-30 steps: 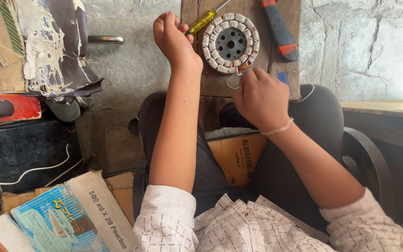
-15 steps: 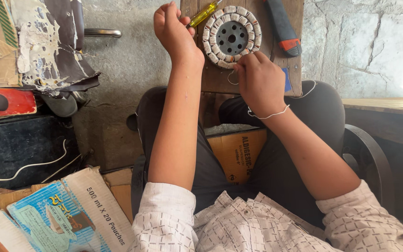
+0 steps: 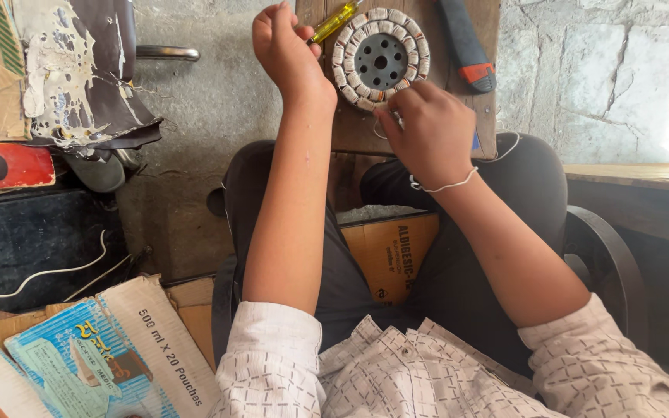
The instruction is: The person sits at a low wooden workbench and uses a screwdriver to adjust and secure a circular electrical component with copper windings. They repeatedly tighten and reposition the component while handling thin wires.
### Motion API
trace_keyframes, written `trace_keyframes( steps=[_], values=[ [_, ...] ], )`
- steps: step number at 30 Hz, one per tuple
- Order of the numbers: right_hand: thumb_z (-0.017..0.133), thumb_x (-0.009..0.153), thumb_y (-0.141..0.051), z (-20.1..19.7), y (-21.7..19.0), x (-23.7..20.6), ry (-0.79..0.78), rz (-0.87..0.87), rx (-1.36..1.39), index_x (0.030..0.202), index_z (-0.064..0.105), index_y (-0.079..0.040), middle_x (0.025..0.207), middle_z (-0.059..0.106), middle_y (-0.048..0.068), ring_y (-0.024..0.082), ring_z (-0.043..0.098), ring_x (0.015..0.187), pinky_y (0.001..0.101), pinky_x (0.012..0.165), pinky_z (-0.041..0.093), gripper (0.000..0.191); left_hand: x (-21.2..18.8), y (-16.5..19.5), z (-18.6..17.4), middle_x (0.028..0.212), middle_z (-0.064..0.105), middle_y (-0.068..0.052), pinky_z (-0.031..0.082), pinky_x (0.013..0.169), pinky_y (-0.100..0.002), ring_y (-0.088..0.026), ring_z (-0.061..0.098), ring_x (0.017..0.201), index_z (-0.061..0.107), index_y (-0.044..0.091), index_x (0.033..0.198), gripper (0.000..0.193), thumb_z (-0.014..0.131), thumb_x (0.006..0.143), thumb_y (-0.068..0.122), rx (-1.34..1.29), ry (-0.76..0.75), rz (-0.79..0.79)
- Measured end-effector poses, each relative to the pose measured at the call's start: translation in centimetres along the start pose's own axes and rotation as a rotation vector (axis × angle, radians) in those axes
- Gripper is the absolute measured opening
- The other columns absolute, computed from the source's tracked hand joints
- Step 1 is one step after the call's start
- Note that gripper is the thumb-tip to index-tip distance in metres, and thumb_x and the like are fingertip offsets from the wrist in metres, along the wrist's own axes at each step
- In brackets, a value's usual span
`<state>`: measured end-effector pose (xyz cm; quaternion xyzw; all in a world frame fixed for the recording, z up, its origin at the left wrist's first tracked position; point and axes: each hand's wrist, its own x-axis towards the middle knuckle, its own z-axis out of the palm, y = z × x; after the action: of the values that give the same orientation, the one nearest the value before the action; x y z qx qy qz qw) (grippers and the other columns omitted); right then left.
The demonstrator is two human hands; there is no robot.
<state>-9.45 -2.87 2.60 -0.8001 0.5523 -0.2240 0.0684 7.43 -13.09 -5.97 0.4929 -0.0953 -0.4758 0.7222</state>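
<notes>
The stator lies flat on the board across the lap. The right hand, nearer, pinches string at its lower edge; the left hand grasps a screwdriver just left.

Over the last second our right hand has crept up from below the round wound coil until its fingertips meet the coil's lower edge; it now covers the bit of thin wire that showed beside it. Our left hand has slid slightly toward the yellow screwdriver, and our view has drifted a little
</notes>
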Motion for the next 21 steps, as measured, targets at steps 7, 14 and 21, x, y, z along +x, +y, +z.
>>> trace_keyframes(
  steps=[7,14,21],
  values=[
    [0.076,0.097,-0.009,-0.7,3.5,-0.1,-0.198,-0.009,0.455,0.095,0.068,-0.002,0.091,0.067,0.008,0.024,0.065,0.077,0.0355,0.067,0.050,0.012,-0.3,0.0,-0.1,0.087,0.053,0.001,0.043,0.058,-0.025,-0.008,0.054,0.072,0.056,0.010,0.096,0.008,0.059,0.099,0.017,-0.005,-0.013,0.009],
    [0.084,0.089,-0.020,-1.6,2.2,-0.4,-0.030,0.079,0.239,0.092,0.071,-0.005,0.084,0.064,0.007,0.022,0.062,0.067,0.0362,0.060,0.047,0.020,-0.3,-0.2,0.0,0.087,0.053,0.001,0.043,0.058,-0.024,-0.008,0.053,0.070,0.056,0.011,0.097,0.008,0.057,0.099,0.018,-0.018,-0.012,0.007],
    [0.079,0.094,-0.020,0.0,1.4,-0.7,0.017,0.055,0.092,0.093,0.073,-0.009,0.088,0.068,0.008,0.028,0.066,0.076,0.0405,0.065,0.050,0.012,-0.2,-0.2,0.1,0.088,0.054,0.001,0.044,0.057,-0.024,-0.007,0.054,0.072,0.058,0.010,0.098,0.008,0.057,0.097,0.018,0.029,0.013,-0.022]
  ],
)
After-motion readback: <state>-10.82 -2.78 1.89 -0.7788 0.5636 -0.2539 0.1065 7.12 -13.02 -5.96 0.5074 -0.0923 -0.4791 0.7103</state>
